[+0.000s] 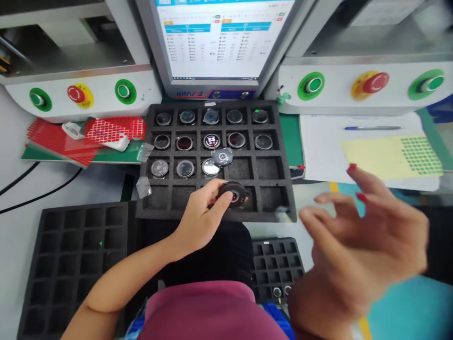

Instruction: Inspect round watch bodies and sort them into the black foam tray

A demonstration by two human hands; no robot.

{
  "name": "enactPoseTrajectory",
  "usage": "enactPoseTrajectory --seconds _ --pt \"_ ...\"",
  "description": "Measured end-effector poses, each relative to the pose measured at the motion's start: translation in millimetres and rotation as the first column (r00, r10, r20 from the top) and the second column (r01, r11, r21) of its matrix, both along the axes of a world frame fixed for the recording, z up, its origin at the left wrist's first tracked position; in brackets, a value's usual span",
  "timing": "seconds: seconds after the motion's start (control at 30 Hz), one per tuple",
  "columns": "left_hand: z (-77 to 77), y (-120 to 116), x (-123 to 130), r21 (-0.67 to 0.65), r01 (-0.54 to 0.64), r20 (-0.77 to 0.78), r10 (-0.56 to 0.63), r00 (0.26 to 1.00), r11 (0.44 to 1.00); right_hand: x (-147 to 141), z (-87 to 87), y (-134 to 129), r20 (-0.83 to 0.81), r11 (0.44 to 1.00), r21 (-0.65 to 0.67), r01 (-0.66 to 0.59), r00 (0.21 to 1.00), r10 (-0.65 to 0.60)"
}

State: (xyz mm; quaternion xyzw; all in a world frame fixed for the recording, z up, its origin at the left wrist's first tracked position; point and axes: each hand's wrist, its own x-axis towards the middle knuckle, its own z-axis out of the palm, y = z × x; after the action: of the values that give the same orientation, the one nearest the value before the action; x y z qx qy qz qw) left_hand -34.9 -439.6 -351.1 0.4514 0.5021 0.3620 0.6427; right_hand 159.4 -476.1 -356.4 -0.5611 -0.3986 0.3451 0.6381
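My left hand (203,212) is closed on a round black watch case (236,193) above the front row of the foam tray (292,198). The thumb presses on the case's upward face, where a sensor window shows. Round watch cases fill the tray's two back rows and part of the third. One watch case (222,157) lies back side up, partly over a neighbouring one. My right hand (364,236) is raised at the right, blurred, its fingers apart and nothing visible between them. Red shows on two fingertips; I cannot tell what it is.
A monitor (226,87) stands behind the tray, between machine panels with green buttons and red stop knobs. Red sticker sheets (63,141) lie at left; a pen (373,128) and yellow sticker sheet (375,156) at right. Another foam tray (44,264) is lower left, a smaller tray (278,264) below.
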Motion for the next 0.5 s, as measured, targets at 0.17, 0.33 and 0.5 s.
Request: enactPoseTrajectory --seconds 0.17,0.33,0.5 --pt "-3.5 24 19 0.463 0.304 -0.312 -0.168 0.935 0.833 53 -45.8 50 -0.151 0.987 -0.099 -0.127 0.982 0.112" --pt "-12.9 45 55 0.53 0.507 -0.341 -0.376 0.861 0.68 64 -72.3 61 -0.131 0.992 -0.098 -0.083 0.989 0.069" --pt "-29.6 62 90 0.037 0.46 -0.209 -0.443 0.872 0.887 61 -83.9 73 -0.046 0.995 -0.094 0.03 0.998 -0.034"
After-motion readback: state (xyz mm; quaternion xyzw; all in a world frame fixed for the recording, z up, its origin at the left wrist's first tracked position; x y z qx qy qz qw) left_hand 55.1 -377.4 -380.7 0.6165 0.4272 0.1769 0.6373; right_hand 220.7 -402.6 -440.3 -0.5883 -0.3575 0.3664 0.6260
